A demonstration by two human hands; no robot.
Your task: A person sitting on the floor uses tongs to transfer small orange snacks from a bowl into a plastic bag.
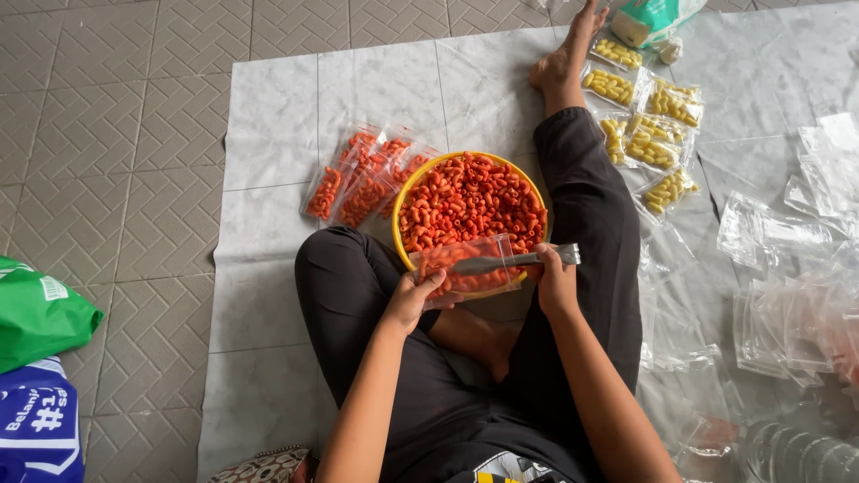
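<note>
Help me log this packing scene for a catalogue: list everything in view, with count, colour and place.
Bowl: one, yellow, in front of the person, full of orange-red snack curls.
Clear bag: one, part filled with orange-red curls, held over the bowl's near rim.
Metal spoon: one, grey, lying across the bag.
Filled orange-red packets: a few, left of the bowl.
Filled yellow packets: about seven, upper right by the foot.
Empty clear bags: many, piled at right.
Mat: one, pale marbled, on the grey tiled floor.
Green bag and blue bag: one each, left edge.
Left hand: holds the bag.
Right hand: grips the spoon.
</note>
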